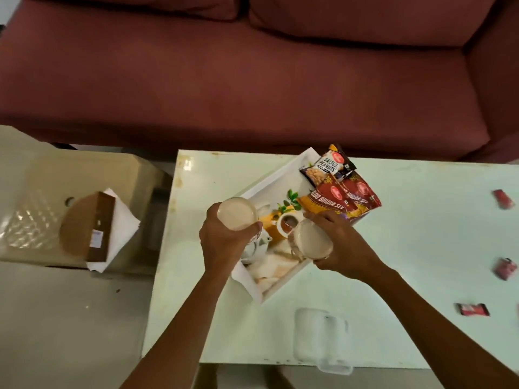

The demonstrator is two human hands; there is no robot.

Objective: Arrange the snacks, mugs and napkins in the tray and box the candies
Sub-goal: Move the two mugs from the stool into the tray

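Observation:
A white tray sits askew on the pale green table. Snack packets lie at its far end: a salted peanuts packet and red bhujia packets. White napkins lie at the tray's near end. My left hand grips a pale mug over the tray's left side. My right hand grips a second pale mug over the tray's right side. Red wrapped candies lie scattered on the table's right. A clear plastic box stands near the front edge.
A maroon sofa runs behind the table. To the left, a low beige side table carries a brown cardboard holder on white paper napkins. The tray's floor shows a printed teapot and cup picture between the mugs.

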